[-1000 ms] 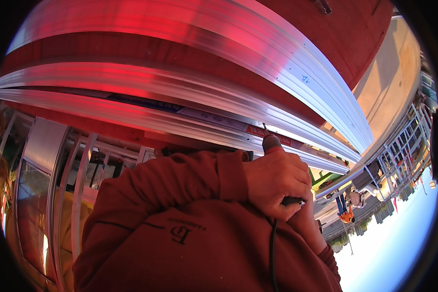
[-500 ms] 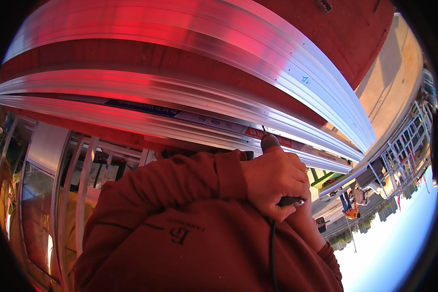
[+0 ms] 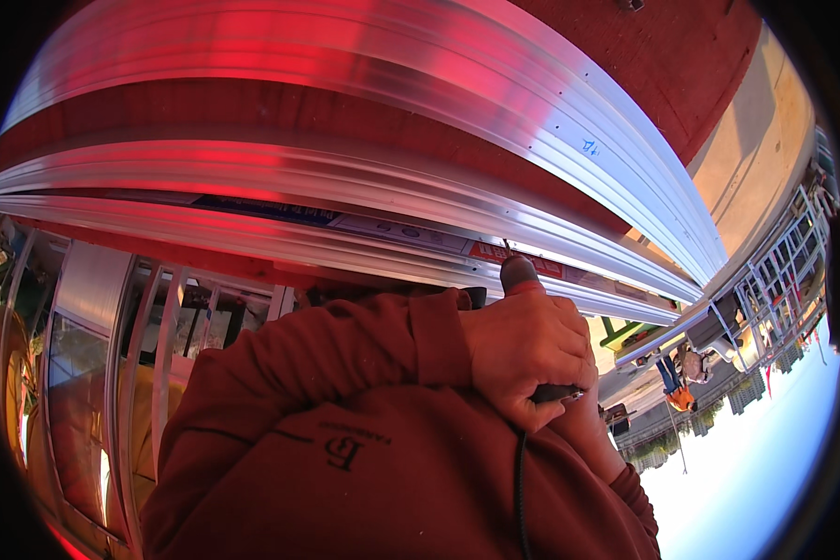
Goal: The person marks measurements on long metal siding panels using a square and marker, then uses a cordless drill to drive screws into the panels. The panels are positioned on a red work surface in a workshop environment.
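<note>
My left hand [image 3: 530, 350] is closed around a dark corded power drill [image 3: 518, 273], its back turned up. Past the knuckles, the drill's thin bit [image 3: 507, 245] points away from me at a long silver aluminium profile [image 3: 411, 201]; whether the tip touches the metal I cannot tell. From the rear of the drill a black cord [image 3: 521, 485] runs down across my red-brown sweatshirt. My right forearm [image 3: 590, 434] comes up from the lower right to meet the left hand, which hides the fingers of my right hand.
A wider aluminium profile [image 3: 588, 121] with small holes and a blue mark lies beyond, over a dark red surface [image 3: 663, 75]. Metal frames [image 3: 163, 345] stand at left. At right are a railing [image 3: 775, 280] and a distant person in orange [image 3: 681, 399].
My view has shifted slightly, so the profiles and background sit a little differently. My left hand keeps its hold on the drill, which has barely moved.
</note>
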Motion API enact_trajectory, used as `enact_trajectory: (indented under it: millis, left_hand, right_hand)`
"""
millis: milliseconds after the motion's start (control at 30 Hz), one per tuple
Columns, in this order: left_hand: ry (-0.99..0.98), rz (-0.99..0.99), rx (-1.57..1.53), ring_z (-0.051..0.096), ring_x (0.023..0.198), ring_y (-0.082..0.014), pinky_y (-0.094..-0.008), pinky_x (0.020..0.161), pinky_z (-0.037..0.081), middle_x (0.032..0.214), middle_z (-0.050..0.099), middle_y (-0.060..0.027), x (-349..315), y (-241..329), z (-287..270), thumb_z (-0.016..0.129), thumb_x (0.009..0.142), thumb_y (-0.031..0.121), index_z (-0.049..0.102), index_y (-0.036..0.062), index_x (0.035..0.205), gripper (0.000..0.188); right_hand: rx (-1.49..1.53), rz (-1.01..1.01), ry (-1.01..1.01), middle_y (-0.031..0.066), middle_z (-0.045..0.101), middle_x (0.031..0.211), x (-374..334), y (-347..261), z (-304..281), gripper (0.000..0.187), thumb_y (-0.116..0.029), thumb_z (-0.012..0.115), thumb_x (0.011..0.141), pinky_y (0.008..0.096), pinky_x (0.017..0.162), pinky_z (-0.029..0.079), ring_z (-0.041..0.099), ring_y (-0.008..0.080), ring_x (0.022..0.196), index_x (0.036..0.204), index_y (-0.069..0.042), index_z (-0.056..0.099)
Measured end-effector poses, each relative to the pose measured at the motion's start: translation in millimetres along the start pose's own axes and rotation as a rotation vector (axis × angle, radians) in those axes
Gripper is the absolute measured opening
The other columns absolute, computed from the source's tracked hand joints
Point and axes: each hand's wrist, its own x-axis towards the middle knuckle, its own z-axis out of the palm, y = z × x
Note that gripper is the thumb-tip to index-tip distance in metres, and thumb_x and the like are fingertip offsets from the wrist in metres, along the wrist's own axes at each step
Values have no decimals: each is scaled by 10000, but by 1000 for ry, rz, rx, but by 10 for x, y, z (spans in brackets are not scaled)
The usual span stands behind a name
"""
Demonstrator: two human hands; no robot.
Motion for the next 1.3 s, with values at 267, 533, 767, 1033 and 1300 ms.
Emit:
enact_trajectory:
  millis: [267,533,767,1033,1300]
  left_hand:
    - [17,-21,23,683,836,-320,-423,743,545,945,705,-89,-97,-78,-89,729,642,159,703,57,990,363]
    - [2,-50,57,672,844,-313,-422,747,540,910,694,-84,60,59,-10,711,649,116,688,65,955,312]
    - [-41,34,107,667,812,-303,-407,719,522,872,696,-81,64,397,204,708,700,111,693,74,945,248]
    - [-72,40,156,678,802,-304,-403,706,527,848,714,-77,184,395,72,704,694,101,716,72,935,243]
    - [-27,9,117,676,791,-298,-404,696,530,840,711,-78,206,302,-35,705,697,97,718,71,926,231]
  right_hand:
    - [9,47,99,157,732,972,116,-1,99,291,-117,793,791,407,735,591,742,386,926,1064,-67,707]
    - [119,46,153,170,737,1006,-48,45,70,379,-110,824,741,370,773,584,752,350,935,1099,-66,707]
    - [262,-7,259,156,726,983,-358,21,188,405,-127,812,775,354,771,575,756,319,937,1148,-50,676]
    - [229,-18,315,155,727,989,-119,124,244,397,-128,807,783,353,774,575,755,313,945,1149,-49,675]
    - [184,13,231,154,727,995,-46,52,125,390,-129,803,791,352,777,575,754,308,952,1149,-47,674]
